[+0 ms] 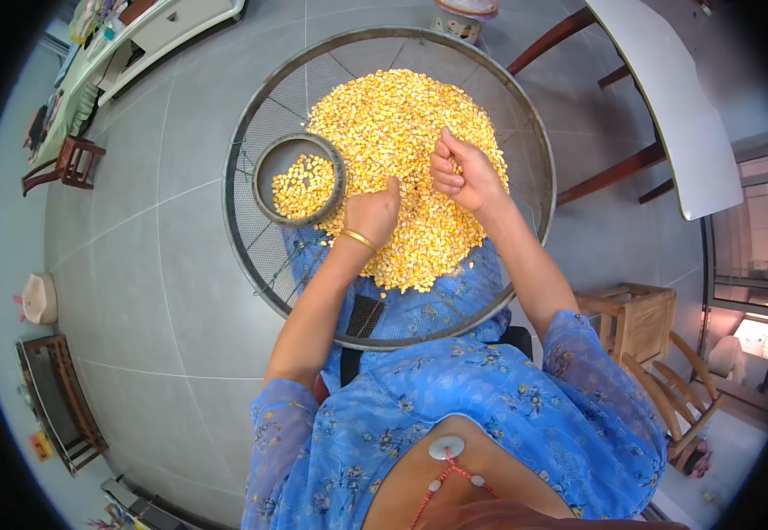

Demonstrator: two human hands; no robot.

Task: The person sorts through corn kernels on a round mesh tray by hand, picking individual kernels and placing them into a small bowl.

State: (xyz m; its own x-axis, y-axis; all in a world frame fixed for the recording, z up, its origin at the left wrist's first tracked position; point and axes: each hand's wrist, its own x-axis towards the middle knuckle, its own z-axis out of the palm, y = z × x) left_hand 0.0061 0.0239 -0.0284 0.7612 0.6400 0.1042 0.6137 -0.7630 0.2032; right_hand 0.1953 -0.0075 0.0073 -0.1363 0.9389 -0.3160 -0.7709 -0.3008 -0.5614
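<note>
A round mesh sieve with a dark rim [544, 168] rests across my lap. Loose yellow corn kernels [401, 106] form a large heap on its mesh. At the left inside the sieve sits a small round grey bowl [264, 190], partly filled with kernels. My left hand [372, 215], with a gold bangle at the wrist, is closed over the heap just right of the bowl; what it holds, if anything, is hidden. My right hand [468, 173] is curled closed above the heap's right side, its palm side partly showing, and its contents cannot be made out.
A white table [666, 88] with dark red legs stands at the upper right. Wooden chairs [640, 322] are at the right. A small stool [75, 163] and a white cabinet [167, 31] stand at the upper left. A patterned bucket [459, 26] is beyond the sieve.
</note>
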